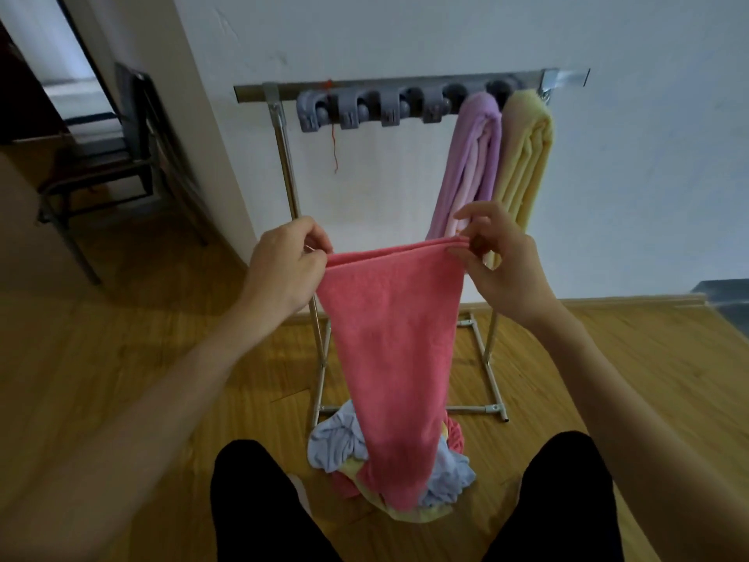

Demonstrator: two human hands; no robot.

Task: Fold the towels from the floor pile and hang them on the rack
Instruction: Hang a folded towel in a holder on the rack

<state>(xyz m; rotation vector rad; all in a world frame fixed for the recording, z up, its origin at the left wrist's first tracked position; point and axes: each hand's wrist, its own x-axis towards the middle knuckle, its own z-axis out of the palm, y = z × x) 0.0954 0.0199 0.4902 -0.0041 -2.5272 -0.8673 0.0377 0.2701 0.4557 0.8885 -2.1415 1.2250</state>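
Wooden floorboards and a white wall frame a metal rack where a purple towel and a yellow towel hang side by side. Before it, a person's left hand and right hand pinch the top corners of a doubled pink towel, its lower end trailing onto the floor pile between the knees.

You get one wide-angle head cam, looking fwd and down. Both forearms reach in from the bottom corners, close up; rack sits straight ahead vs the wall, floor pile near bottom centre.
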